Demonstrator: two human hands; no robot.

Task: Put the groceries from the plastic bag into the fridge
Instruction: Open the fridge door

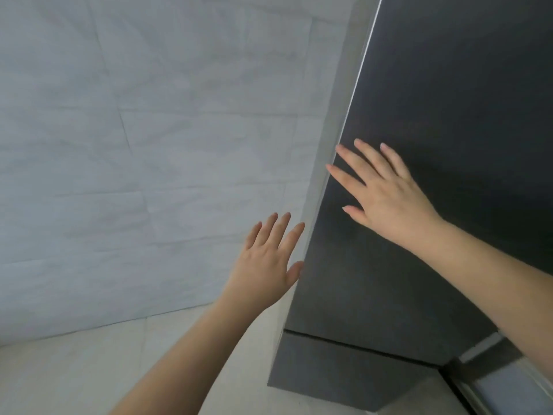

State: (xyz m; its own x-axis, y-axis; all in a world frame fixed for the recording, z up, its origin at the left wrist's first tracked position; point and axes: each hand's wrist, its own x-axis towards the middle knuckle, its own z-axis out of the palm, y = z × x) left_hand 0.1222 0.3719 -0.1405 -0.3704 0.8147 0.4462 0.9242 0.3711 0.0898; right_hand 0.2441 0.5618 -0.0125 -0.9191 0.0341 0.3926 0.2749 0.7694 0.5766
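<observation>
1. Fridge (434,145) fills the right of your view: dark grey upper door, w/ a horizontal seam low down and a lower door (344,372) under it.
2. Your right hand (389,196) lies flat on the upper door front, fingers spread wide, fingertips (339,149) at the door's left edge. It grips nothing.
3. Your left hand (269,259) is open too, fingers straight and close together, beside the fridge's pale side panel (332,145). Thumb sits right at the door edge; can't tell if it actually touches. It holds nothing.
4. Upper door looks shut or nearly so; can't tell for sure.
5. Background: light tiled wall (134,145) on the left, pale floor (74,378) below.
6. Bag and groceries aren't in view.
</observation>
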